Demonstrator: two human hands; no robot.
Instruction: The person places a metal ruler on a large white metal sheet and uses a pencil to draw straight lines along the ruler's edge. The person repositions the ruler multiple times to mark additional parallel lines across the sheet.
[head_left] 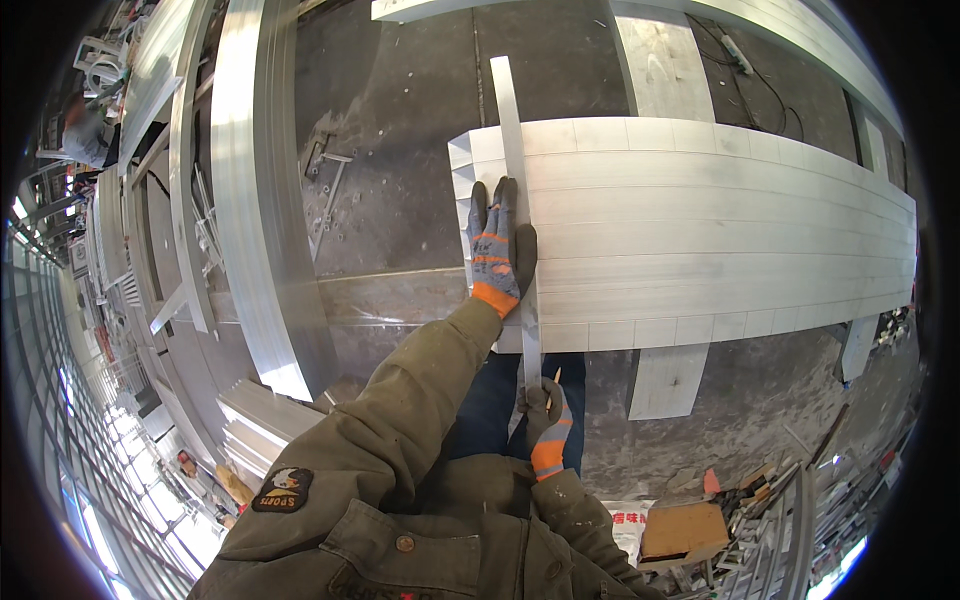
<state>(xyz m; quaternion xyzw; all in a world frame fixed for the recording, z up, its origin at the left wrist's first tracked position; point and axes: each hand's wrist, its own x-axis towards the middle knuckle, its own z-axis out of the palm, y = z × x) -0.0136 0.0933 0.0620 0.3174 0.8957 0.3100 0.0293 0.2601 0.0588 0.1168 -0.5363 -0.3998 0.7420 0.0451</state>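
Observation:
A long flat metal strip (511, 120) lies crosswise over a row of silvery metal profiles (700, 230), near their left ends. Its far end sticks out beyond the profiles' far edge. My left hand (497, 245), in a grey glove with an orange cuff, rests flat at the strip, fingers stretched forward and thumb over the strip. Nearer my body, my right hand (547, 420), gloved alike, is closed around the strip's near end, past the near edge of the profiles. A thin pale pointed stick (558, 374) rises beside the right-hand fingers; its kind is unclear.
Metal crossbeams (668, 385) support the profiles. Long, wide metal bars (262, 200) stand to the left, with small scraps (335, 180) on the dark surface between. At lower right lie a cardboard box (684, 532) and piled offcuts. Another person (88, 135) is at far left.

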